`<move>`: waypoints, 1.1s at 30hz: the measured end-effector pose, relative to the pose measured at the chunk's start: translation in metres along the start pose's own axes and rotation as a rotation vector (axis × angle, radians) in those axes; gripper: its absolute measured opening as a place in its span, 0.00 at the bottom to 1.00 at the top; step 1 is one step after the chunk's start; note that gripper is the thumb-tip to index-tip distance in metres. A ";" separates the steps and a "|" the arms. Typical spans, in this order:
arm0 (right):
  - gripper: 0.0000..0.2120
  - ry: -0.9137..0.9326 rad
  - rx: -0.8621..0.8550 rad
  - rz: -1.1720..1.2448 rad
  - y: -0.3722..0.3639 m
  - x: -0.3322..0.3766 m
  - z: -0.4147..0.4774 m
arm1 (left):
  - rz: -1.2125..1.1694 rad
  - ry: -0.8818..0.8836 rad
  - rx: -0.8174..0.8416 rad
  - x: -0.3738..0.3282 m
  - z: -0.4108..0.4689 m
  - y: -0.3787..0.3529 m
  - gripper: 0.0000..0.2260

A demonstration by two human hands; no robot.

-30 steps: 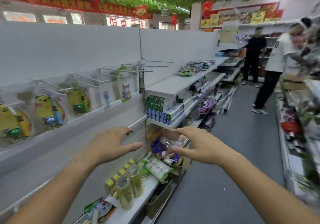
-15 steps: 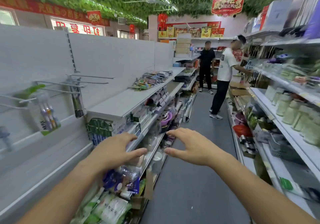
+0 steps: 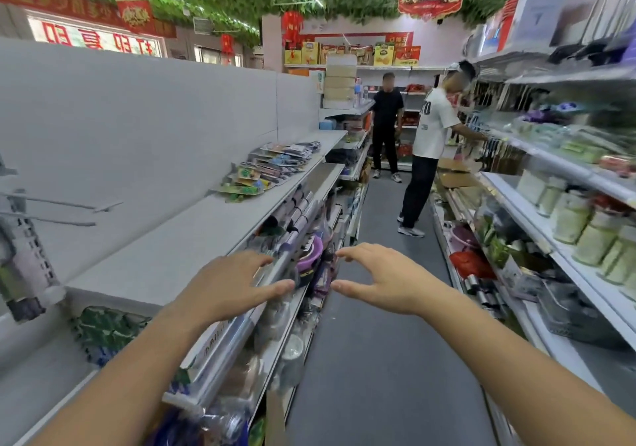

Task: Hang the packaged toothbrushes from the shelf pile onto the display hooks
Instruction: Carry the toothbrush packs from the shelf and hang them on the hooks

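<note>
Blur is smearing the display hooks (image 3: 65, 212) while the left hand (image 3: 227, 287) and right hand (image 3: 385, 280) are hovering empty, fingers spread, by the shelf (image 3: 179, 249) edge and open aisle (image 3: 375, 376).

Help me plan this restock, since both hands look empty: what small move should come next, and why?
Probably step forward and reach for the pile of packs on the shelf: the left hand and right hand are open and hold nothing, the pile lies beyond them, and the hooks stand bare.
</note>
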State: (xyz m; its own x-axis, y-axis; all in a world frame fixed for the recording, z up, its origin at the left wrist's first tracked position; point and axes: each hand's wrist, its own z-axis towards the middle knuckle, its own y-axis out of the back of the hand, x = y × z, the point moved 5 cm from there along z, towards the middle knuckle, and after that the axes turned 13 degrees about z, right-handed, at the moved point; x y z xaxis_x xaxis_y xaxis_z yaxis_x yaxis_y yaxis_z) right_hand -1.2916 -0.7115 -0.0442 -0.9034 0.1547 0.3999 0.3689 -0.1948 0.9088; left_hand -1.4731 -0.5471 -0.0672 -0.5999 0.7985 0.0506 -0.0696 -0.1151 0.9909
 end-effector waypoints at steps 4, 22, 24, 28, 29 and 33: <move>0.37 -0.001 0.004 0.003 0.005 -0.047 0.060 | 0.031 -0.002 0.003 0.000 0.071 -0.010 0.41; 0.38 0.238 0.138 0.032 0.054 -0.246 0.387 | 0.043 0.326 0.052 0.041 0.374 -0.035 0.49; 0.38 0.266 0.149 0.024 0.053 -0.254 0.423 | 0.047 0.364 0.041 0.057 0.398 -0.040 0.46; 0.40 0.308 0.167 0.003 0.049 -0.270 0.494 | 0.006 0.409 0.006 0.091 0.447 -0.054 0.40; 0.40 0.317 0.170 -0.003 0.048 -0.274 0.511 | -0.012 0.420 -0.018 0.099 0.458 -0.058 0.38; 0.44 0.327 0.197 0.017 0.049 -0.288 0.580 | -0.025 0.480 -0.054 0.134 0.509 -0.066 0.38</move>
State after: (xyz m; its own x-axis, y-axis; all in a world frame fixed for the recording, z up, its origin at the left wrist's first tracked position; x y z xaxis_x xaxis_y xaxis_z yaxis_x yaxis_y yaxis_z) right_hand -0.8872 -0.2042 -0.0459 -0.9069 -0.1706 0.3853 0.3910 -0.0001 0.9204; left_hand -1.1436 -0.1318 -0.0620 -0.8968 0.4398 -0.0494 -0.1228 -0.1401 0.9825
